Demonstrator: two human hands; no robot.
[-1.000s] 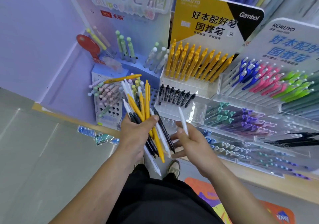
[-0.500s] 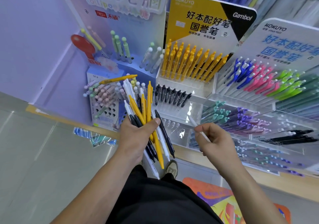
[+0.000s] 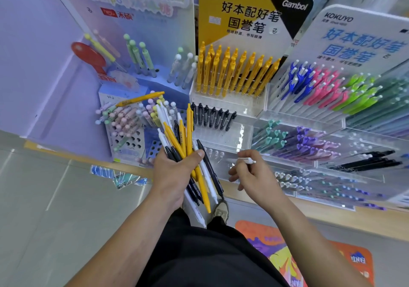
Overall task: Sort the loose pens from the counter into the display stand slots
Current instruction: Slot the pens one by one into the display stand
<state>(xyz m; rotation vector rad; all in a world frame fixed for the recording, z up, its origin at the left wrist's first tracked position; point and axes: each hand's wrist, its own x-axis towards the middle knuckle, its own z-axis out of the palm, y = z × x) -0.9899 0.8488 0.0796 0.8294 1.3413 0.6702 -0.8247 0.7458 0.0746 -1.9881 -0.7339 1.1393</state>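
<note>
Fingers (image 3: 247,154) of my right hand (image 3: 254,176) pinch a slim white plastic pen (image 3: 245,160), now swung to the clear acrylic display stand's (image 3: 221,138) front slots.

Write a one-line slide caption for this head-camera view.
Sorting stock: left hand grips a mixed bundle of pens while the right hand pinches one white pen before the display stand.

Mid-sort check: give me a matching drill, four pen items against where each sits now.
1. mixed bundle of yellow, white and black pens
2. single white pen
3. lone yellow pen
4. short row of black pens

A. lying across the pastel pens
B. gripped in the left hand
C. standing below the yellow pen row
D. pinched in the right hand

Pairs: 1-B, 2-D, 3-A, 4-C
</note>
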